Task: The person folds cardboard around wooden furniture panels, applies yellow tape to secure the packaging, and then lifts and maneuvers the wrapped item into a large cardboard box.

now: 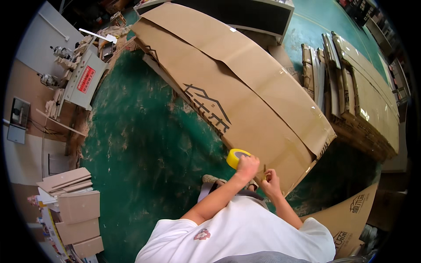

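A roll of yellow packing tape (233,159) is gripped in my left hand (248,167), at the near edge of a large flat cardboard package (263,115). My right hand (271,184) is close beside it, over the package's near corner. Its fingers are pinched together on something small; a thin dark tip and a bit of yellow show there, too small to name. The package stretches from my hands toward the far left. A long overlapping flap edge runs along its top, and dark printing marks its side.
Stacked flat cardboard packages (370,94) stand at the right. A loose cardboard sheet (351,221) lies at the near right. Brown boards (79,206) are piled at the near left. A grey machine (83,79) stands at the far left on the green floor (140,175).
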Demonstrator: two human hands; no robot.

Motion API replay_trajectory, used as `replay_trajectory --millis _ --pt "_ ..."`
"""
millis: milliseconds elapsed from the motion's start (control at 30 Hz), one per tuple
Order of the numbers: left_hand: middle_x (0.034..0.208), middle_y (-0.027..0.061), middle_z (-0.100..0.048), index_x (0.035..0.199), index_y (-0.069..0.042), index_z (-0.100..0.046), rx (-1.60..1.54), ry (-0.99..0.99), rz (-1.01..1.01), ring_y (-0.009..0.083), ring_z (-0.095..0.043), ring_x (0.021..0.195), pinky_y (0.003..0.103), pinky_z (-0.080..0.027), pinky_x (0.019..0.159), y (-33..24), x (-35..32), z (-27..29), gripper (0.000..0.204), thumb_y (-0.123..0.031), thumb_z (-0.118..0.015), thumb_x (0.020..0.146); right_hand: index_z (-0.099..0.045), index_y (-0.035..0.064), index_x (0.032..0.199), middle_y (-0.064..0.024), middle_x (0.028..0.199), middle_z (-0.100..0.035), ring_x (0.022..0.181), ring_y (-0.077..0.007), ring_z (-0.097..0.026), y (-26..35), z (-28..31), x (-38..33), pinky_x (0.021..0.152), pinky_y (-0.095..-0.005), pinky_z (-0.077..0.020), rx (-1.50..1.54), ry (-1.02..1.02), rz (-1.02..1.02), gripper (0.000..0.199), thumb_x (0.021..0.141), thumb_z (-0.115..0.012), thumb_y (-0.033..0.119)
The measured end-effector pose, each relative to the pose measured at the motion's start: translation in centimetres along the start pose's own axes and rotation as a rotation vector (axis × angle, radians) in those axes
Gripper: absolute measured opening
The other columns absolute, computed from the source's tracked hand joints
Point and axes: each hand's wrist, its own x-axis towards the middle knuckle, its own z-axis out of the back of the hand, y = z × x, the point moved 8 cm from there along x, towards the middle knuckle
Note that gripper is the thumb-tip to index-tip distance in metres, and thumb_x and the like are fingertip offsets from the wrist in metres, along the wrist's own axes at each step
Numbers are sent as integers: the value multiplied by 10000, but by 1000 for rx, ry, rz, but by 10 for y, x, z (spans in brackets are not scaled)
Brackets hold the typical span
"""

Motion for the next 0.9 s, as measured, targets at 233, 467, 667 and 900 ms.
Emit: replay_trajectory --millis 233,467,667,900 --pt "823 57 -716 838 -170 -705 -48 -89 -236 225 -729 765 406 -527 683 2 -2 -15 86 -210 -629 840 -486 67 1388 39 649 -499 583 -40 -448 -18 -25 -3 524 -220 -375 596 -521 -116 636 765 -564 -33" --pt "873 81 -740 889 -160 -745 -138 174 -440 263 -741 830 431 -529 787 -1 17 1 138 -201 -615 868 -712 55 994 -86 709 -659 616 -152 -592 -31 -20 -40 593 -297 -481 -62 -420 -272 186 828 -690 136" --pt "863 112 -751 846 -136 -766 -159 217 -621 281 -747 827 439 -543 753 9 27 -1 150 -204 -632 849 -711 58 941 -140 755 -681 663 -249 -641 -5 -23 -23 656 -365 -523 -328 -234 -302 232 860 -728 275" --pt "785 131 -744 784 -114 -773 -181 307 -785 297 -749 769 439 -560 622 14 50 -5 181 -204 -630 847 -722 49 872 -61 801 -711 723 -190 -647 -39 -28 -5 687 -337 -517 -26 102 -470 187 867 -735 235"
